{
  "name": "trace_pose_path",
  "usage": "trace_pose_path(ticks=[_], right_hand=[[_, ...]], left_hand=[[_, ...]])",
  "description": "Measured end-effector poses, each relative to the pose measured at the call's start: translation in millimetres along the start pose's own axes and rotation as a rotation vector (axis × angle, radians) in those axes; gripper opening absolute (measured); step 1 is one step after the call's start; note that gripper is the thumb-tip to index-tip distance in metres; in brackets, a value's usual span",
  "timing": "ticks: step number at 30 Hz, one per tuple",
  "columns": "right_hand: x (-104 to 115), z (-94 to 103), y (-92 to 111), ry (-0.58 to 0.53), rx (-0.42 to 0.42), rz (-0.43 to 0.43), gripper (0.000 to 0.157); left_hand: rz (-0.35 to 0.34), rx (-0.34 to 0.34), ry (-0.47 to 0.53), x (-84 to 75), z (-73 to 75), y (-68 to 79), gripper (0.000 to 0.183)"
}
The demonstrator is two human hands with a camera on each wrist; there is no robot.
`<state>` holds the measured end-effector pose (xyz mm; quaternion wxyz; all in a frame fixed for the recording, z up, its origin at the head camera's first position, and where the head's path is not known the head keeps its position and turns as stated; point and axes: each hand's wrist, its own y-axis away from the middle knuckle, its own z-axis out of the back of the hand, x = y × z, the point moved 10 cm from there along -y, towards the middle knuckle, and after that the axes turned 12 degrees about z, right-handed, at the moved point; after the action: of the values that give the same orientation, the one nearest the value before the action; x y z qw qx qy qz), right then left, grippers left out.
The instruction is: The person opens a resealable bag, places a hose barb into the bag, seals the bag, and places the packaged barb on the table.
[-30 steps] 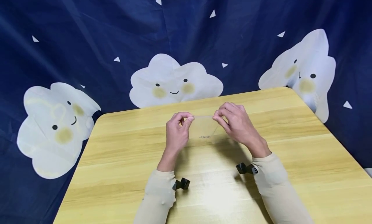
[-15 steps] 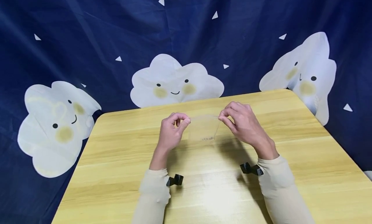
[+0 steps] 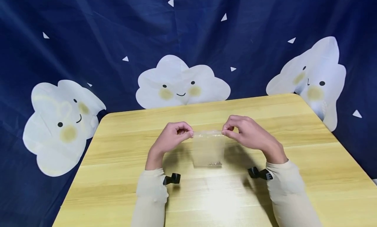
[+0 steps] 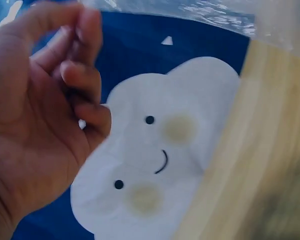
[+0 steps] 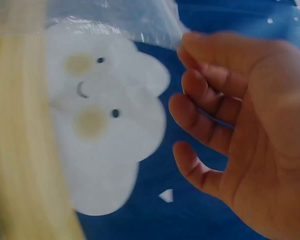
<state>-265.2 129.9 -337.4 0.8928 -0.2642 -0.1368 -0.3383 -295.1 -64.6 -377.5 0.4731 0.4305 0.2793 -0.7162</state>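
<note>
A clear plastic bag [image 3: 208, 148] hangs upright between my two hands in the head view. Small shiny bits [image 3: 215, 164] lie gathered at its bottom, toward the right corner; their kind is too small to tell. My left hand [image 3: 173, 135] pinches the top left corner between thumb and index finger. At the top right corner, my right hand [image 3: 248, 132] pinches the bag likewise. Both wrist views show part of the clear plastic [image 4: 210, 11] along the top, and the right hand's other fingers [image 5: 197, 120] are loosely bent away from it.
A light wood-grain table [image 3: 117, 194] lies beneath the hands. Behind it hangs a dark blue curtain [image 3: 200, 34] printed with smiling clouds. Small black cameras [image 3: 172, 178] are strapped at both wrists, over pale sleeves.
Both hands have moved apart and come nearer to me, stretching the bag's top edge between them. The bag now faces me more fully, and its bits sit closer to the right corner.
</note>
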Motion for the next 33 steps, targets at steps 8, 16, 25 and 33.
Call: trace_pose_path(ticks=[8, 16, 25, 33], right_hand=[[-45, -22.0, -16, 0.075, -0.039, -0.102, 0.011], [-90, -56.5, -30, -0.02, -0.015, -0.221, 0.013], [-127, -98.8, -24, -0.105, 0.127, -0.321, 0.022], [-133, -103.2, -3, -0.147, 0.132, -0.382, 0.042]], left_hand=[[0.191, -0.184, -0.064, 38.7, -1.6, -24.0, 0.012], [0.317, -0.326, -0.148, 71.7, -3.1, -45.9, 0.015], [0.445, -0.274, -0.294, 107.9, -21.1, -63.0, 0.018], [0.467, -0.228, -0.306, 117.6, -27.4, -52.6, 0.042]])
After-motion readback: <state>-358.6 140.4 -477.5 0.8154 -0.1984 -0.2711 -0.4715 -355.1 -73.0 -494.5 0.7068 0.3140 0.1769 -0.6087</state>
